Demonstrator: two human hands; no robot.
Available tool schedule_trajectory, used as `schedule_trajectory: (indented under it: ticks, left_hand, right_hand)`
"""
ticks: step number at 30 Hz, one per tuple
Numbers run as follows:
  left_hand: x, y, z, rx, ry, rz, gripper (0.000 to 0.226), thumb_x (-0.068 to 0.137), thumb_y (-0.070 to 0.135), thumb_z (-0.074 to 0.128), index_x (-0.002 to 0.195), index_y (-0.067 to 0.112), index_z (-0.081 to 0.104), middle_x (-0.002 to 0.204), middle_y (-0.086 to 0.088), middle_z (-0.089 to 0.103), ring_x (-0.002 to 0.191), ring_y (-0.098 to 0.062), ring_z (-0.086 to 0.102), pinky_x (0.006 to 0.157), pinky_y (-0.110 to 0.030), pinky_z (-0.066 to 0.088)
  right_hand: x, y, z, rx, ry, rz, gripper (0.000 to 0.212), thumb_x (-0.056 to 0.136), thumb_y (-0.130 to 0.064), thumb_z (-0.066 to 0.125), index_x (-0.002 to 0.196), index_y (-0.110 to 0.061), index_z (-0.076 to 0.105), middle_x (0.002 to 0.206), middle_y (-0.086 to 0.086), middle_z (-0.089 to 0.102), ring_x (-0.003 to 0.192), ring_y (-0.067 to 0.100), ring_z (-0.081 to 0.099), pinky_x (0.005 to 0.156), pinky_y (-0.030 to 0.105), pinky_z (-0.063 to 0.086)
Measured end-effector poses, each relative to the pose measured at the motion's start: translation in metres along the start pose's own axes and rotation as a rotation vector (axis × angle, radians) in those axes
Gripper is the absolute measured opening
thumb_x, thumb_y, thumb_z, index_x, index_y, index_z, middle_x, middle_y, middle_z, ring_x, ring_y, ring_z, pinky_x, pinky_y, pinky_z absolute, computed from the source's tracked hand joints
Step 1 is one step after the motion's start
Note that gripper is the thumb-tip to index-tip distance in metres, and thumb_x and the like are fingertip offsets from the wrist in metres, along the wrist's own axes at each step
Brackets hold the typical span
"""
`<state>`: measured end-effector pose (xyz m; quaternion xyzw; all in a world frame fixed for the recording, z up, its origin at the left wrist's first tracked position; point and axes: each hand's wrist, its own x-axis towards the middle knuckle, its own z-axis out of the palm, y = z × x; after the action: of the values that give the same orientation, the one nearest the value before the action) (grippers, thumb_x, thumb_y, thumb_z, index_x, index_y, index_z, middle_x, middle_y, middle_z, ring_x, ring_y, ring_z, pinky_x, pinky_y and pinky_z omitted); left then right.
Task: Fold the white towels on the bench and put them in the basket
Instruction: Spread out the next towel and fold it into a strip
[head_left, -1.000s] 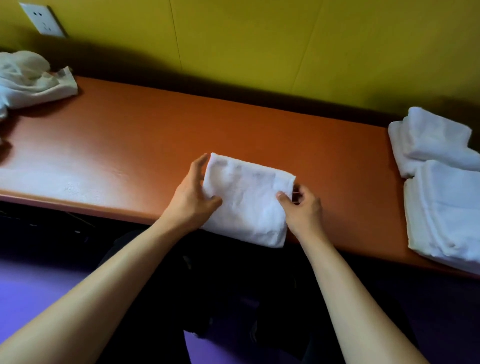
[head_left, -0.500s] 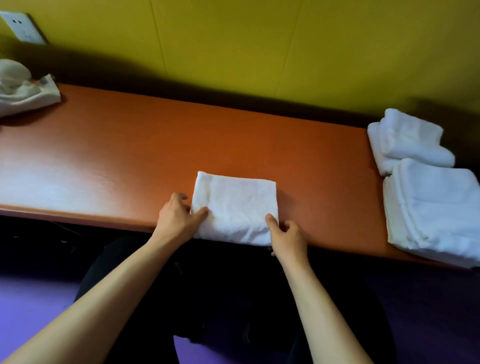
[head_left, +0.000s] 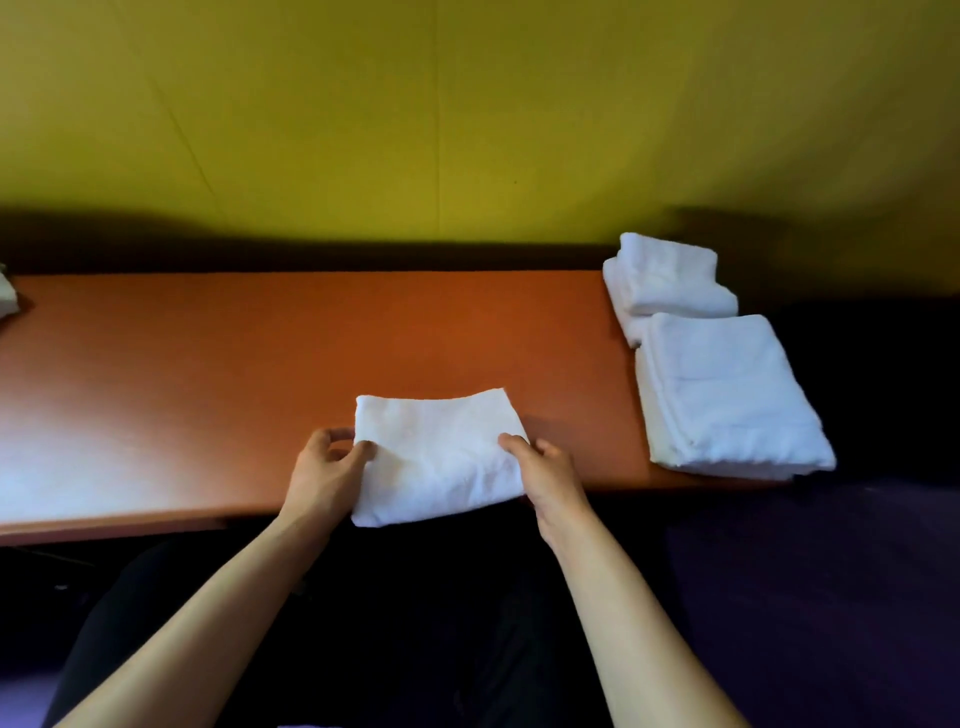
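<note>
A folded white towel (head_left: 436, 457) hangs partly over the front edge of the orange bench (head_left: 208, 364), its near side lifted. My left hand (head_left: 324, 475) pinches its left edge, thumb on top. My right hand (head_left: 545, 478) grips its right edge the same way. Two stacks of folded white towels sit at the bench's right end: a larger one (head_left: 722, 400) in front and a smaller one (head_left: 670, 280) behind it. No basket is in view.
A bit of unfolded white cloth (head_left: 6, 299) shows at the bench's far left edge. A yellow wall (head_left: 467, 130) rises behind the bench. The floor below is dark purple, and my dark-clothed legs are under the bench front.
The towel has come towards me and up off the bench front, held by both hands. The view has tilted up and swung right, so the left pile is almost out of frame.
</note>
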<state>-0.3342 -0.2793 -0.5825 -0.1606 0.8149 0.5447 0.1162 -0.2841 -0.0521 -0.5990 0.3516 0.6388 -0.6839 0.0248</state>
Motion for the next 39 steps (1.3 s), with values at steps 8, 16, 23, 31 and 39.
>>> schedule_trajectory:
  ticks: [8,16,23,31,39]
  left_hand:
    - [-0.019,0.067,0.068,-0.069,-0.175,0.132,0.034,0.095,0.019,0.065,0.127,0.017,0.052,0.100,-0.005,0.073,0.090,-0.024,0.072,0.078,-0.049,0.059]
    - [-0.004,0.159,0.152,-0.102,-0.387,0.291,0.048,0.096,0.007,0.059,0.135,0.027,0.041,0.110,-0.003,0.066,0.089,-0.017,0.071,0.065,-0.027,0.060]
    - [0.051,0.218,0.244,-0.059,-0.481,0.440,0.064,0.089,0.001,0.062,0.145,0.019,0.038,0.109,-0.006,0.066,0.079,-0.017,0.072,0.063,-0.033,0.057]
    - [0.121,0.267,0.324,-0.001,-0.438,0.518,0.064,0.084,0.014,0.055,0.139,0.044,0.043,0.094,-0.018,0.067,0.066,-0.022,0.060,0.053,-0.031,0.047]
    - [0.152,0.224,0.373,0.670,-0.548,0.772,0.043,0.105,0.042,0.043,0.147,0.040,0.045,0.167,-0.009,0.016,0.142,-0.033,0.041,0.117,-0.044,0.032]
  right_hand:
    - [0.015,-0.055,-0.091,0.006,0.105,-0.067,0.025,0.077,-0.033,0.075,0.090,-0.011,0.075,0.091,-0.004,0.078,0.093,0.017,0.073,0.093,0.040,0.057]
    - [0.058,-0.135,-0.180,-0.010,0.203,-0.162,0.019,0.084,-0.035,0.069,0.086,-0.017,0.075,0.093,-0.001,0.077,0.093,0.022,0.072,0.090,0.047,0.058]
    - [0.144,-0.185,-0.239,-0.014,0.403,-0.312,0.023,0.080,-0.027,0.072,0.075,-0.005,0.067,0.074,0.002,0.065,0.073,0.020,0.060,0.067,0.035,0.048]
    - [0.247,-0.214,-0.270,-0.039,0.481,-0.369,0.033,0.082,-0.031,0.069,0.084,0.002,0.067,0.076,0.003,0.064,0.073,0.017,0.059,0.068,0.030,0.046]
    - [0.271,-0.175,-0.259,-0.855,0.720,-0.698,0.037,0.093,-0.031,0.062,0.129,-0.024,0.060,0.127,0.006,0.061,0.114,0.032,0.055,0.096,0.045,0.041]
